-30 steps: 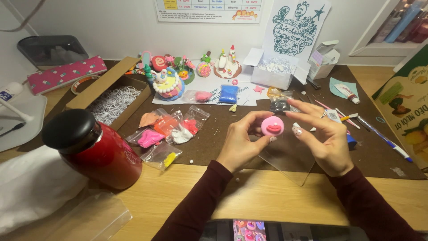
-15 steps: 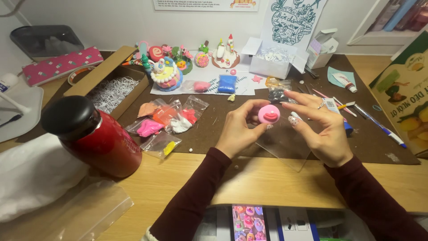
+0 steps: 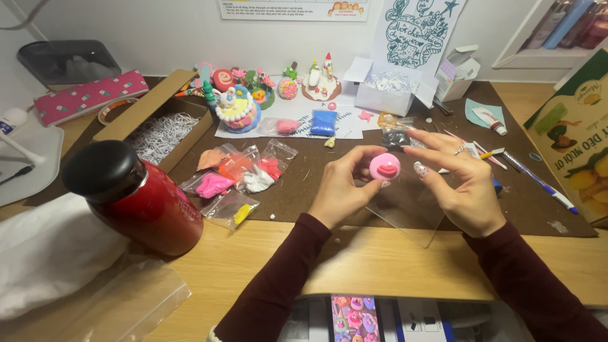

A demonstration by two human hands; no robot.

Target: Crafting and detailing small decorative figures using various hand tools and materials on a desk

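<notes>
Pink clay disc (image 3: pixel 384 166) sits slightly lower than before, at frame centre, pinched by left hand (image 3: pixel 342 190) fingertips while right hand (image 3: pixel 465 187), fingers spread, steadies it for shaping.

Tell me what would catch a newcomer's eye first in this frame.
Probably the small pink clay piece with a red mouth shape, held up at centre between the left hand and the right hand. Next, the big red bottle with a black cap, lying tilted at the near left. Then the row of colourful clay figurines along the back of the brown mat.
</notes>
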